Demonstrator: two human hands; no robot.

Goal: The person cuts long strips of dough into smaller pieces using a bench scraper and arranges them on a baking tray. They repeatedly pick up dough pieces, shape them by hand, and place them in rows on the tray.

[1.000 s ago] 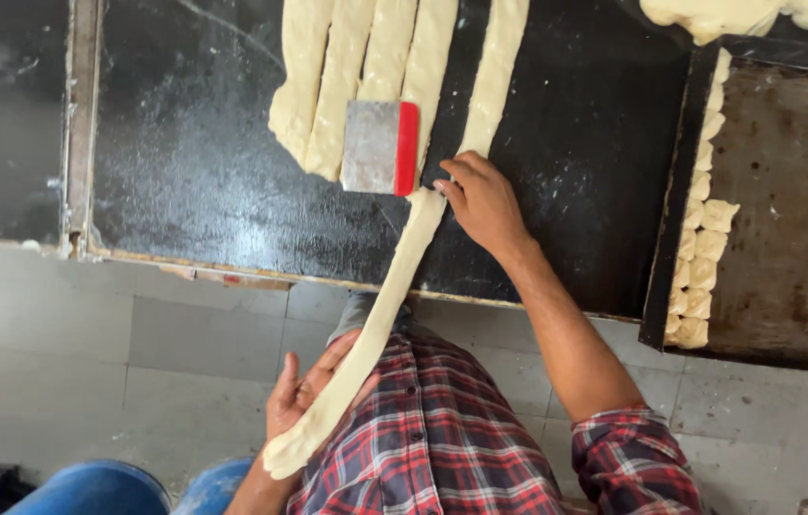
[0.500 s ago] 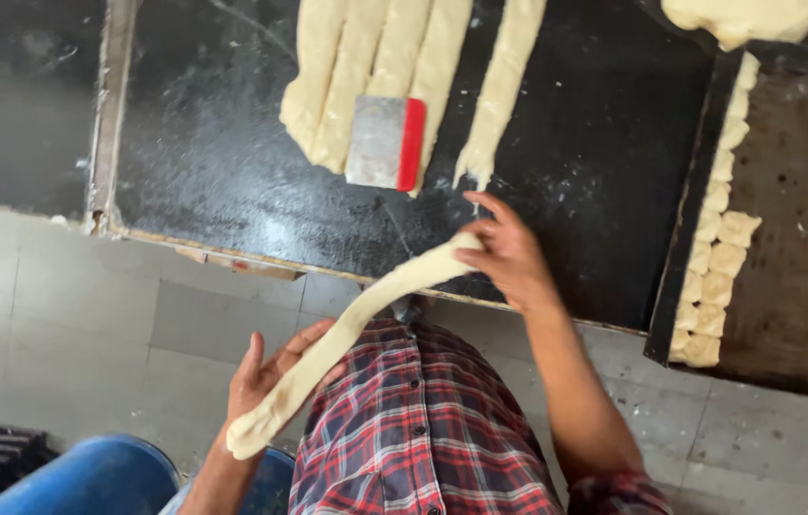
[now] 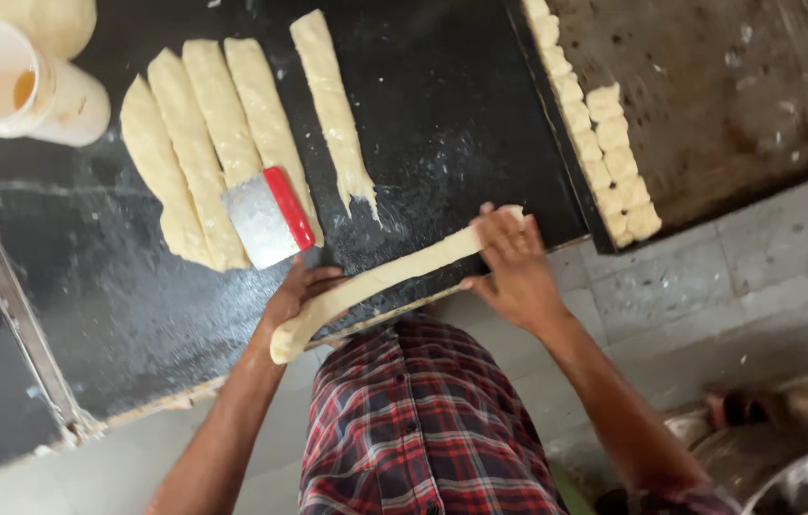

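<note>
I hold a long strip of pale dough (image 3: 394, 275) stretched between both hands over the near edge of the black worktop (image 3: 442, 105). My left hand (image 3: 299, 291) supports its lower end from beneath. My right hand (image 3: 515, 267) grips the other end near the corner of the dark baking tray (image 3: 737, 105). Three wider dough strips (image 3: 208, 143) lie side by side on the worktop, with a metal scraper with a red handle (image 3: 268, 217) resting on them. One more narrow dough strip (image 3: 335, 110) lies alone beside them.
Small cut dough pieces (image 3: 599, 143) line the left edge of the tray. A white plastic cup (image 3: 18, 86) lies on its side at the top left. A metal bowl (image 3: 804, 477) sits at the bottom right above the tiled floor (image 3: 690, 286).
The dough strip was torn off the longer piece on the worktop and lifted clear. Both hands have come up to counter level, and the view has swung round.
</note>
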